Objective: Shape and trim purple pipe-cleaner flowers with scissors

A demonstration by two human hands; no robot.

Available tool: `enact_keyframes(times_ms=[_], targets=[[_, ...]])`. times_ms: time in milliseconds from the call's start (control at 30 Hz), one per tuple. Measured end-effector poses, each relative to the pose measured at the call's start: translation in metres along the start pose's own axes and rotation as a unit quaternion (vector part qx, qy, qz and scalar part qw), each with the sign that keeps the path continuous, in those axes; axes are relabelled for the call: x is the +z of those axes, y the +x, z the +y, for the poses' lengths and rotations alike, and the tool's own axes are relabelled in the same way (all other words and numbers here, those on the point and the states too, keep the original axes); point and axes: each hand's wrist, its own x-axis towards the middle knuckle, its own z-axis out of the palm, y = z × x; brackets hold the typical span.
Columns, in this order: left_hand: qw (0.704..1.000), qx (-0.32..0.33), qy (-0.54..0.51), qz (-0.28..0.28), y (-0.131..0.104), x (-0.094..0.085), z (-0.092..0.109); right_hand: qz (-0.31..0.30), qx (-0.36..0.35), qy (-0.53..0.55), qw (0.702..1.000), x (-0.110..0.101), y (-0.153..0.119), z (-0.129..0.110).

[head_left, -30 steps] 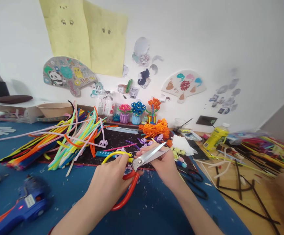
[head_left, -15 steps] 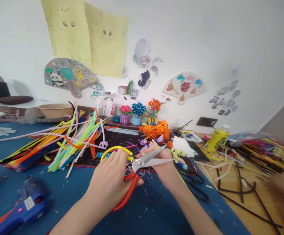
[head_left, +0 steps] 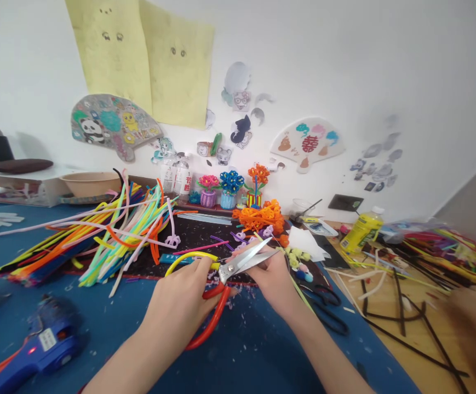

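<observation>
My left hand is closed around the handles of a pair of scissors, one loop yellow and the other red. The silver blades are slightly parted and point right, across the fingers of my right hand. That hand is curled just behind the blades; what it pinches is hidden. A pale green pipe cleaner runs along its wrist. Purple looped pipe-cleaner pieces and an orange looped heap lie on the dark mat beyond both hands.
Bundled coloured pipe cleaners lie at left, above a blue glue gun with a red light. Black-handled scissors rest right of my wrist. Pipe-cleaner flowers in pots stand by the wall. Another person's blurred hand is at far right.
The scissor blades have come closer together, and their tips sit a little further left. Both my hands have shifted only slightly.
</observation>
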Motion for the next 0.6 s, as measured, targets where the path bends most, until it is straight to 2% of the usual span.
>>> enact_keyframes(times_ms=[333,600], targets=[[0.999,-0.006,-0.007,-0.034,0.0027,-0.0034,-0.0011,-0.007,-0.012,-0.008,1.000,-0.0025,0.0014,0.0074],[0.999,-0.007,-0.021,-0.041,0.0032,-0.0039,-0.0018,-0.012,-0.010,-0.018,1.000,-0.0034,0.0010,0.0081]])
